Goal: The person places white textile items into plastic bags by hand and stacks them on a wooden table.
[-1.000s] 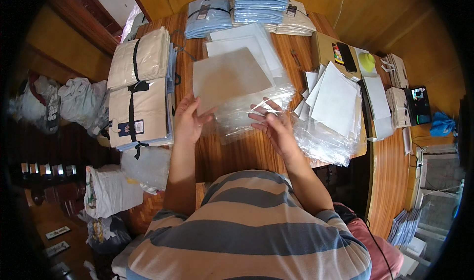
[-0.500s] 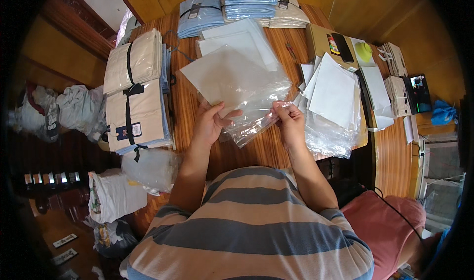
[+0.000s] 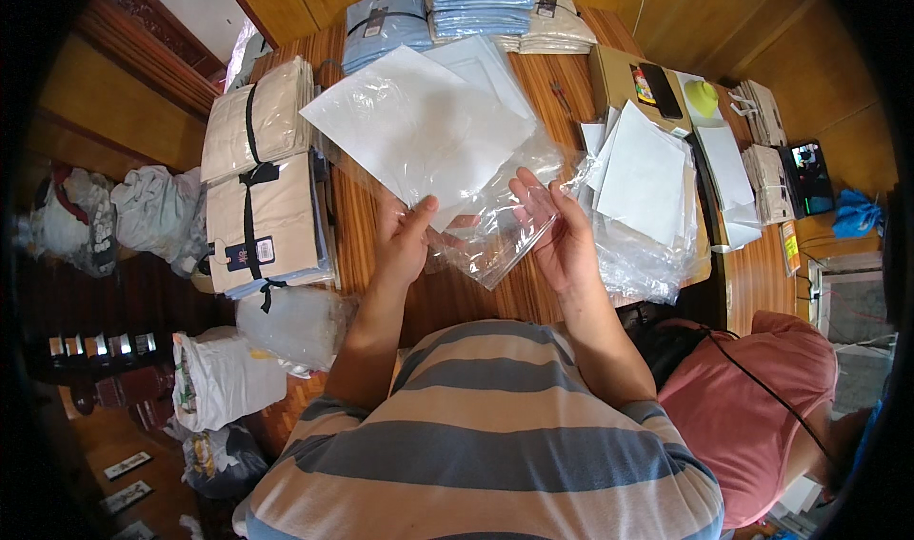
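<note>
A clear plastic bag (image 3: pixel 500 240) with a white sheet (image 3: pixel 419 121) in it is held up over the wooden table. My left hand (image 3: pixel 405 240) grips its near left side, thumb on top and fingers underneath, showing through the film. At the bag's right side, my right hand (image 3: pixel 564 235) has its fingers stretched and apart, with plastic lying over or against them. Behind the held bag, more bagged white sheets (image 3: pixel 476 59) lie on the table. Just right of my right hand sits a pile of white sheets and clear bags (image 3: pixel 643 178).
Strapped stacks of beige folded cloth packs (image 3: pixel 262 211) stand at the left. Blue packs (image 3: pixel 481 7) are piled at the back. A cardboard box (image 3: pixel 609 73) bears a dark phone (image 3: pixel 660 90). At the lower right is another person in a pink top (image 3: pixel 752 416).
The bag and its white sheet have shifted left and tilted up, covering more of the sheets behind. My right hand's fingers have opened from a pinch on the bag. The other person has moved.
</note>
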